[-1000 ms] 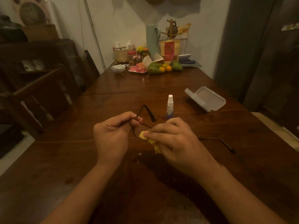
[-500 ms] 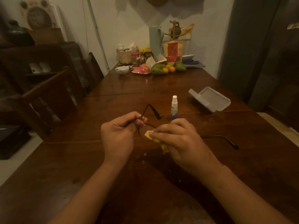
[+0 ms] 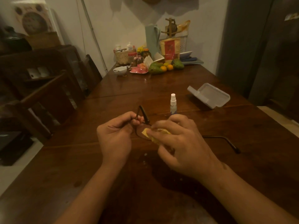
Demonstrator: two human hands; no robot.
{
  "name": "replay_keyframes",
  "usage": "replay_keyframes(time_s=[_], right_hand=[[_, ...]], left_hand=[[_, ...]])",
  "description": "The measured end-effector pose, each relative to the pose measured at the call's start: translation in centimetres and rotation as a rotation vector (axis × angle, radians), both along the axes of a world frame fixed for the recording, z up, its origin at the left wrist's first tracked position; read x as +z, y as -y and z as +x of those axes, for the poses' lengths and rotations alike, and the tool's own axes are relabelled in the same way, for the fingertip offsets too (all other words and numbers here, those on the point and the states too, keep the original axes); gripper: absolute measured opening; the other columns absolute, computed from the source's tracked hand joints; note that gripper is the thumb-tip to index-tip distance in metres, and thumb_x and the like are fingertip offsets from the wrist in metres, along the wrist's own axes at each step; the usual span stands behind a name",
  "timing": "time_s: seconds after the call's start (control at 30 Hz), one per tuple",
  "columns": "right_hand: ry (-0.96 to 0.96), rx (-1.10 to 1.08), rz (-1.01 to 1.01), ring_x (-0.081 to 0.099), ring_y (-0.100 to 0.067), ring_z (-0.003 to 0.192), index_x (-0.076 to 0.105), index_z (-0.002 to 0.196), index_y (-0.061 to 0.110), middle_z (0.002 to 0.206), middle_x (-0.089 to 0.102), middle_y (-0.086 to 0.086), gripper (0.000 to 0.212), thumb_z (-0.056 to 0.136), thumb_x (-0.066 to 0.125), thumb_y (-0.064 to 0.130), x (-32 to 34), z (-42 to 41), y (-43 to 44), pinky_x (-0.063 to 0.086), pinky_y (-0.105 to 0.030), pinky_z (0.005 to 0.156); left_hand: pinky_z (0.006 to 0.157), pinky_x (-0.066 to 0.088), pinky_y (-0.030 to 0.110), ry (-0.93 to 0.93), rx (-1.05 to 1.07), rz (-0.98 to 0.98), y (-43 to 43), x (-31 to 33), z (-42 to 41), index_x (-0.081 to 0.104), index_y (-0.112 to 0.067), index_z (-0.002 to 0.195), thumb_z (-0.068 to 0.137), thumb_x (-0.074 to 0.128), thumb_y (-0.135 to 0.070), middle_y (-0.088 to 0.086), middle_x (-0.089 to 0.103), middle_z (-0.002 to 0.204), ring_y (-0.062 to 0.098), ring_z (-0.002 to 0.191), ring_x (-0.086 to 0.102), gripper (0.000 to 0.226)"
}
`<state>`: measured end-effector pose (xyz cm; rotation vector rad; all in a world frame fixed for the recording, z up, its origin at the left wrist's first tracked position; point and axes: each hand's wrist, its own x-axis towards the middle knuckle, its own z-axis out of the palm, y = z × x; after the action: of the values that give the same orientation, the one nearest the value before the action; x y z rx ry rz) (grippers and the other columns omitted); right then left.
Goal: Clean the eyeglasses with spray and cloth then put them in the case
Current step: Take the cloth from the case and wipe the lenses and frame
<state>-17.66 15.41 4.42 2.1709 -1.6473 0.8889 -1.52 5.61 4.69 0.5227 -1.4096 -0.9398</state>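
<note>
Eyeglasses held above the bench, cloth on one lens.
The left hand pinches the frame by a temple, its fingers curled; the right hand grips the yellow cloth against the lens. The spray bottle stands just beyond, with the open case farther right.

Dark thin-framed eyeglasses, temples unfolded, held low. A yellow cloth is pressed on one lens. The spray bottle stands upright just behind. The white case lies open, well apart.
</note>
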Motion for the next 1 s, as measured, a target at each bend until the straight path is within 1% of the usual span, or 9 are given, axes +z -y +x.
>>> replay_keyframes(time_s=[0.07,0.17,0.3,0.43,0.5,0.6,0.73,0.87,1.0], right_hand=[[0.006,-0.056,-0.036,0.040,-0.020,0.117,0.064,0.132,0.027,0.131,0.055,0.005,0.049,0.089,0.049,0.042,-0.2,0.5,0.0,0.035,-0.031,0.081],[0.005,-0.043,-0.034,0.038,-0.018,0.117,0.058,0.139,0.026,0.134,0.051,0.005,0.052,0.091,0.048,0.043,-0.4,1.0,0.1,0.035,-0.029,0.082],[-0.052,0.033,-0.006,0.040,-0.016,0.113,0.053,0.144,0.027,0.137,0.053,0.007,0.052,0.093,0.050,0.036,-0.4,0.9,0.0,0.033,-0.028,0.083],[-0.022,0.001,-0.043,0.044,-0.017,0.112,0.067,0.131,0.026,0.122,0.065,0.009,0.045,0.089,0.051,0.034,-0.1,0.3,-0.1,0.035,-0.032,0.079],[-0.006,-0.026,-0.050,0.045,-0.017,0.112,0.068,0.130,0.026,0.121,0.066,0.009,0.046,0.089,0.050,0.035,-0.1,0.5,0.0,0.031,-0.031,0.080],[-0.009,-0.030,-0.043,0.045,-0.018,0.116,0.061,0.137,0.026,0.131,0.061,0.008,0.050,0.089,0.051,0.036,-0.2,1.1,0.0,0.030,-0.029,0.083],[-0.049,0.047,-0.021,0.043,-0.018,0.117,0.054,0.144,0.026,0.140,0.054,0.008,0.054,0.090,0.057,0.029,-0.4,1.1,0.1,0.031,-0.027,0.087],[-0.047,0.010,-0.038,0.044,-0.018,0.113,0.064,0.134,0.028,0.127,0.063,0.009,0.048,0.087,0.060,0.029,-0.2,0.3,0.1,0.033,-0.030,0.080],[0.002,-0.065,-0.028,0.047,-0.019,0.117,0.061,0.136,0.028,0.129,0.062,0.008,0.049,0.087,0.055,0.033,-0.3,0.7,0.2,0.040,-0.034,0.080]], left_hand=[[0.071,0.060,0.033,-0.008,-0.003,-0.011,-0.1,0.0,0.0,0.079,-0.025,0.077,0.082,0.059,0.017,0.000,0.075,0.077,0.026,0.080,0.073,0.047],[0.070,0.061,0.039,-0.001,0.015,-0.035,-0.3,0.0,0.0,0.079,-0.024,0.080,0.082,0.060,0.012,0.002,0.075,0.079,0.032,0.081,0.074,0.041],[0.067,0.059,0.032,-0.007,-0.016,-0.028,-0.6,0.0,-0.2,0.079,-0.025,0.079,0.083,0.058,0.020,-0.004,0.076,0.078,0.021,0.080,0.075,0.050],[0.068,0.058,0.027,-0.018,0.009,-0.048,-0.5,0.2,-0.2,0.079,-0.025,0.076,0.081,0.057,0.021,-0.007,0.075,0.075,0.020,0.082,0.076,0.052],[0.067,0.058,0.025,-0.018,0.011,-0.057,-0.6,0.2,-0.2,0.078,-0.018,0.081,0.081,0.056,0.023,-0.007,0.075,0.075,0.019,0.082,0.076,0.046],[0.066,0.057,0.023,-0.035,0.005,-0.033,-0.7,0.0,-0.4,0.075,-0.008,0.091,0.082,0.056,0.022,-0.005,0.076,0.076,0.016,0.080,0.076,0.036],[0.067,0.058,0.028,-0.046,0.027,-0.007,-0.5,-0.2,-0.3,0.080,-0.020,0.080,0.082,0.058,0.019,-0.001,0.077,0.078,0.021,0.082,0.076,0.044],[0.070,0.058,0.030,-0.046,0.037,-0.029,-0.1,-0.1,-0.1,0.079,-0.022,0.078,0.082,0.058,0.019,-0.003,0.076,0.077,0.023,0.083,0.076,0.046],[0.073,0.059,0.040,-0.002,0.052,-0.043,-0.1,-0.3,-0.2,0.078,-0.026,0.076,0.081,0.059,0.018,-0.003,0.074,0.077,0.025,0.082,0.073,0.048]])
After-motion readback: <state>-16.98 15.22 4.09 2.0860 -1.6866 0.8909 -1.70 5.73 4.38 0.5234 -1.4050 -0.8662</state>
